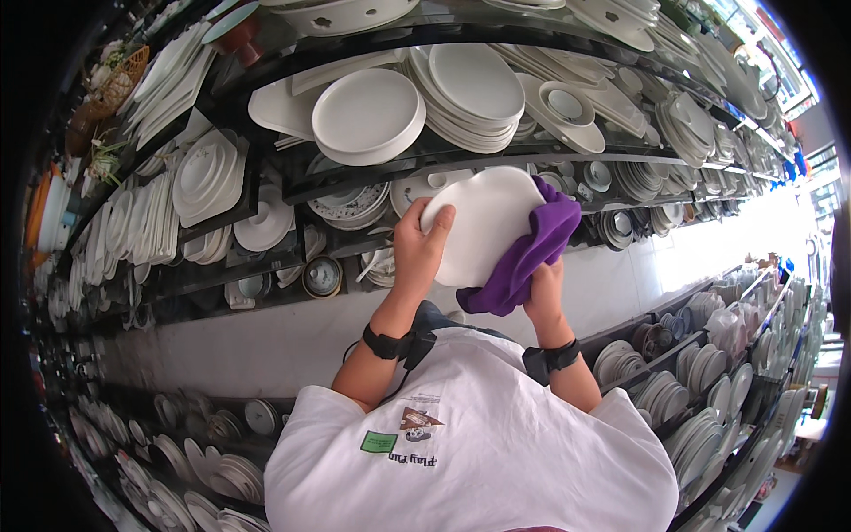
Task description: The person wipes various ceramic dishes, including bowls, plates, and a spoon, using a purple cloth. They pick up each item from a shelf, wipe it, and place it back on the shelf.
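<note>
A white ceramic plate with a wavy rim [488,226] is held up in front of my chest. My left hand [425,243] grips its left edge, the thumb lying on the upper face. At the opposite edge, my right hand [545,282] holds a purple cloth [532,256] against the plate; the cloth drapes over the right side and hangs below it. Most of the right hand's fingers are hidden by the cloth.
A dark shelf before me bears a round white dish [365,113] and a stack of oval white plates [475,83]. Lower shelves hold patterned plates [352,203] and a lidded pot [323,276]. More racks of stacked plates [665,399] stand behind me, across the pale aisle floor [266,352].
</note>
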Tool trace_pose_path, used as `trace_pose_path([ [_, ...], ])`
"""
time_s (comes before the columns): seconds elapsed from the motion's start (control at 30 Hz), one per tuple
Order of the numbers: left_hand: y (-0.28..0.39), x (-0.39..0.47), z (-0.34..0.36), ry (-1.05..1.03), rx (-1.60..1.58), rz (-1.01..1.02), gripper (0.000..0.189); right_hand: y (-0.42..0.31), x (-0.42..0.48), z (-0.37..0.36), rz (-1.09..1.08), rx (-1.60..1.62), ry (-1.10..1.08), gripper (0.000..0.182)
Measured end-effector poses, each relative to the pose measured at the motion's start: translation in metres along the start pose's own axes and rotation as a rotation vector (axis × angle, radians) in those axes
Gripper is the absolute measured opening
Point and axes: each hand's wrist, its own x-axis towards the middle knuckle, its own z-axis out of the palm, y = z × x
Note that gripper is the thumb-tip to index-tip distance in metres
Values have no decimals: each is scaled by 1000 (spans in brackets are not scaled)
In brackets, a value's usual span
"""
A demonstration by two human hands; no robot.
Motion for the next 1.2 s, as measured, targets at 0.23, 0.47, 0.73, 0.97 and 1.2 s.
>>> trace_pose_path([
  [0.23,-18,-25,20,-168,-125,-87,49,7,3,10,42,363,46,35],
  [0.47,-20,-34,29,-80,-189,1,40,3,-4,11,87,420,-41,23],
  [0.73,-4,-44,-23,-395,175,-86,36,-34,18,-21,-258,-241,-43,40],
  [0.97,27,-30,-28,-477,445,-13,31,-79,17,-10,-358,-607,-220,45],
  [1.2,49,-25,-28,-503,556,44,30,-90,20,-6,-479,-816,-340,40],
])
